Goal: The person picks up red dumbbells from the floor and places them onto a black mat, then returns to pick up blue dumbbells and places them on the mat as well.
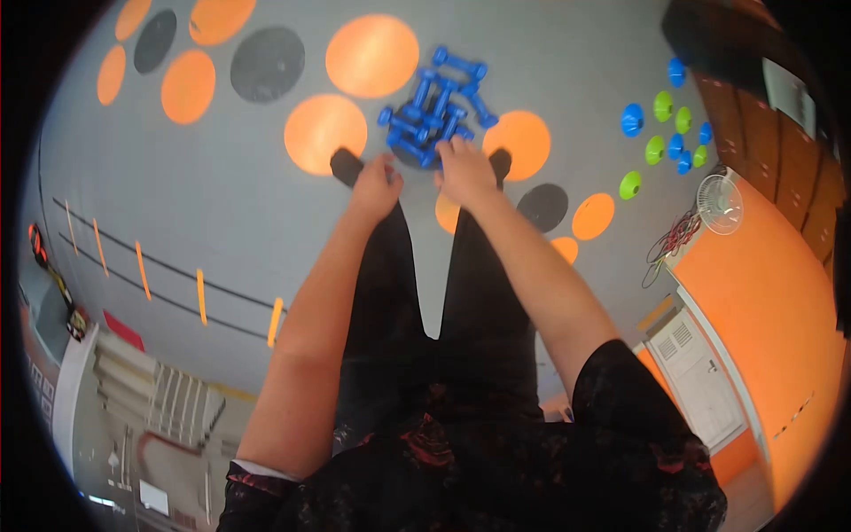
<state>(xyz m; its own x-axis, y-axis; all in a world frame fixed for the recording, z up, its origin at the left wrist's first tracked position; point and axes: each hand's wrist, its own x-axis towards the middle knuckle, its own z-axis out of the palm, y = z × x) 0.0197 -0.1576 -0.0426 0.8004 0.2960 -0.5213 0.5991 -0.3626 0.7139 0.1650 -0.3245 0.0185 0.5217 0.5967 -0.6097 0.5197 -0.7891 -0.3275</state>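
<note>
Several blue dumbbells lie in a loose pile on the grey floor, just beyond my feet. My right hand reaches to the near right edge of the pile; its fingers are apart and overlap the nearest dumbbells in this view, with no dumbbell seen in its grip. To the left of the pile, my left hand hangs over the floor near my left shoe. Its fingers are curled inward, and nothing shows in them.
Orange floor circles and dark floor circles surround the pile. Green cones and blue cones stand at the right, near a white fan and tangled cords. A floor ladder pattern lies left.
</note>
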